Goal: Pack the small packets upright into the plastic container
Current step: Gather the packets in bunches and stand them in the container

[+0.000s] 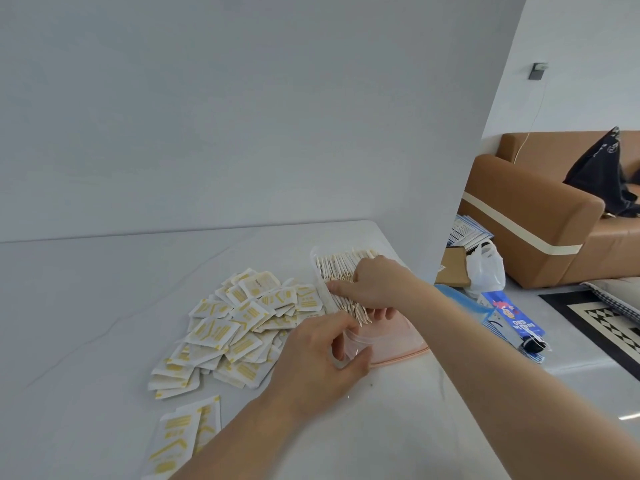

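Table: a wide white tabletop (104, 306) is carrying everything, running from the near edge to the pale far wall.
Loose heap: a spread pile of small white square packets with yellow print (228, 327) is lying flat left of centre, with a few larger ones near the bottom left edge; many are waiting to go in.
Container: a clear, pink-tinted plastic container (394, 337) is sitting right of the heap, its far half filled and its near half looking empty.
Packed row: a tight rank of the same packets standing on edge (341, 263) is running from the far end of the container toward the near end.
Right hand: the right hand (372, 284) is resting on top of the row, forefinger stretched left along the packet edges, other fingers curled down onto them, seemingly holding them upright.
Left hand: the left hand (322, 358) is gripping the near left rim of the container, thumb and fingers closed on the plastic.
Step in hand: I'd judge the row is being squared and steadied, roughly midway through.
Next move: it is calling for a free hand to fetch more from the heap and slot them in at the near end without letting the row topple.
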Available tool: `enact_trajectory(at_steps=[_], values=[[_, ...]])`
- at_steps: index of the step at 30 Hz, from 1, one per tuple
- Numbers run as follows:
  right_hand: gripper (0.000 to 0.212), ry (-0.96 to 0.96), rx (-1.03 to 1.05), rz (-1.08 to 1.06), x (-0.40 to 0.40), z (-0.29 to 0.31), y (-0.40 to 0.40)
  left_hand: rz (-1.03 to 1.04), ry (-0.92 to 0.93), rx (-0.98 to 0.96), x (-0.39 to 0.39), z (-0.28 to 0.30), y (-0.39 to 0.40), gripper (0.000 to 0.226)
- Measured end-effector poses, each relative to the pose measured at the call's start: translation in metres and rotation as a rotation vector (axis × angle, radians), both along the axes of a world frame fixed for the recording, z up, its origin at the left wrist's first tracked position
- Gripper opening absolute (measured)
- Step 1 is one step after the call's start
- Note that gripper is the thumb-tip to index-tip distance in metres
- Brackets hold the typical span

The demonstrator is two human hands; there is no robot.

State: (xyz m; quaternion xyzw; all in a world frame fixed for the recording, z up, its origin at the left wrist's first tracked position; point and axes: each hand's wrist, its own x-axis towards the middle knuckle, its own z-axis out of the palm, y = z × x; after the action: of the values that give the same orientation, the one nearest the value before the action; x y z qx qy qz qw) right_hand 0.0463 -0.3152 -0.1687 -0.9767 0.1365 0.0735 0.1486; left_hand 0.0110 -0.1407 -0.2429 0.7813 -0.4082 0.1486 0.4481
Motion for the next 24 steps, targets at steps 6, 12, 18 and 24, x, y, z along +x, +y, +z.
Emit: enact_trajectory(at_steps=[6,12,18,24], values=[[0.079,-0.097,0.056,-0.052,-0.011,0.004,-0.009,0.046,-0.097,0.051,-0.001,0.000,0.003,0.025],[0.031,-0.536,0.084,-0.072,-0.036,0.038,-0.018,0.188,-0.119,-0.022,-0.006,0.034,0.019,0.025],[0.009,-0.851,0.327,0.084,-0.087,0.028,0.054,0.221,0.109,-0.454,0.008,0.068,0.088,0.033],[0.012,-0.604,0.155,0.288,-0.084,-0.020,0.120,0.358,0.345,-0.600,0.014,0.050,0.154,0.036]])
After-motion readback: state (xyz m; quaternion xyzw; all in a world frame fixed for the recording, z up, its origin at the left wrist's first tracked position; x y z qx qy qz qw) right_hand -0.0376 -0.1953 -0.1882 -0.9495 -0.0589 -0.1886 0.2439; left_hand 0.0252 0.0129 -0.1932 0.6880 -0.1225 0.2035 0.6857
